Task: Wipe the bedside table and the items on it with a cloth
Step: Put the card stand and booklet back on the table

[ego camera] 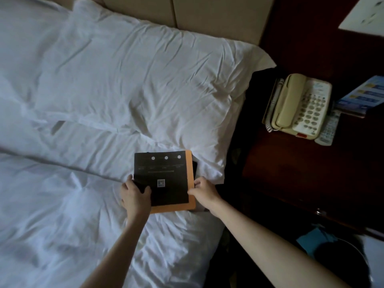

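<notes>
A black card (166,173) with three white dots and a small code square lies on an orange folder (190,173) on the white bed. My left hand (135,196) grips the black card's lower left corner. My right hand (204,191) pinches the right edge of the card and folder. A dark flat object peeks out from under the folder's right side. The dark wooden bedside table (291,173) stands to the right, carrying a cream telephone (299,107) and a white remote (328,129). No cloth is recognisable in either hand.
A large white pillow (135,80) lies behind the card. A blue leaflet stand (361,94) sits at the table's right edge. A teal item (315,240) and a round dark bin (340,265) are at the lower right. A padded headboard runs along the top.
</notes>
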`<action>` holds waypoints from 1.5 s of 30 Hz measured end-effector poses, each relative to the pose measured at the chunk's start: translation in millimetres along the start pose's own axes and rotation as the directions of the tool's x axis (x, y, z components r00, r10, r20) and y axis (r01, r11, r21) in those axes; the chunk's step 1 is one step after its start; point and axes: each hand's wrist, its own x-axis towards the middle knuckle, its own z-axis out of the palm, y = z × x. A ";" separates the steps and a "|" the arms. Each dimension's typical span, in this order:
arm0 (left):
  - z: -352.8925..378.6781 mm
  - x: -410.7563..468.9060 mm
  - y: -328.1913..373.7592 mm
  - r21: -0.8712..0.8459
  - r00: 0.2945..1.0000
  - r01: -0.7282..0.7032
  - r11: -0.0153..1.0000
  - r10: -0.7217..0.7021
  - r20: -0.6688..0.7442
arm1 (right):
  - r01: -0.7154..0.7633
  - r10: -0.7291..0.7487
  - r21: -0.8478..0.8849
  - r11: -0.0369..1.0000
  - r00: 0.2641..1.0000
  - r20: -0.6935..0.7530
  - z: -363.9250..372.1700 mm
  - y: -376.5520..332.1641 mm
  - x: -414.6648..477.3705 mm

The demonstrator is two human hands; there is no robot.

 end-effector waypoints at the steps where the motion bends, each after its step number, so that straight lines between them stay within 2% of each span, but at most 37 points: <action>1: -1.2 -2.1 4.8 -0.042 0.999 -0.020 0.999 0.019 -0.031 | -0.012 0.012 0.025 1.000 1.000 0.003 -1.6 -0.3 -0.9; 3: -2.3 -10.4 15.5 -0.093 0.995 -0.069 0.993 0.061 -0.084 | -0.030 0.030 0.091 0.995 1.000 -0.003 -5.9 -0.9 -4.2; 7: -1.1 -38.1 33.2 -0.128 0.987 -0.068 0.989 0.049 -0.151 | -0.020 0.030 0.196 0.980 0.998 -0.047 -24.6 -1.1 -15.8; 10: 1.8 -61.9 36.5 -0.186 0.984 -0.094 0.978 0.063 -0.165 | 0.023 -0.013 0.182 0.983 0.998 -0.056 -44.2 5.5 -26.4; 14: 5.8 -86.5 61.7 -0.341 0.969 -0.232 0.911 0.185 -0.165 | 0.071 -0.055 0.143 0.987 0.992 -0.112 -76.6 15.6 -36.8; 18: 20.4 -103.0 102.7 -0.453 0.960 -0.278 0.847 0.263 -0.096 | 0.117 -0.072 0.230 0.966 0.978 -0.198 -117.6 27.5 -48.0; 23: 47.3 -123.2 152.6 -0.448 0.914 -0.370 0.814 0.404 -0.022 | 0.120 0.026 0.442 0.889 0.950 -0.311 -172.3 51.1 -55.5; 28: 75.5 -151.0 193.6 -0.452 0.866 -0.398 0.798 0.490 0.102 | 0.129 0.112 0.464 0.877 0.882 -0.458 -230.7 80.6 -66.4; 33: 100.3 -170.5 228.1 -0.495 0.793 -0.392 0.775 0.557 0.245 | 0.246 0.078 0.587 0.771 0.879 -0.470 -293.1 103.1 -90.2; 36: 116.7 -178.8 251.7 -0.498 0.733 -0.465 0.732 0.634 0.247 | 0.274 0.031 0.646 0.712 0.907 -0.419 -333.1 115.6 -106.9; 42: 156.2 -202.9 288.3 -0.510 0.640 -0.520 0.686 0.708 0.299 | 0.283 -0.011 0.889 0.361 0.954 -0.299 -397.1 155.6 -131.8; 45: 174.4 -218.5 307.1 -0.497 0.575 -0.594 0.633 0.766 0.288 | 0.276 0.000 0.919 0.281 0.958 -0.287 -418.5 183.8 -137.7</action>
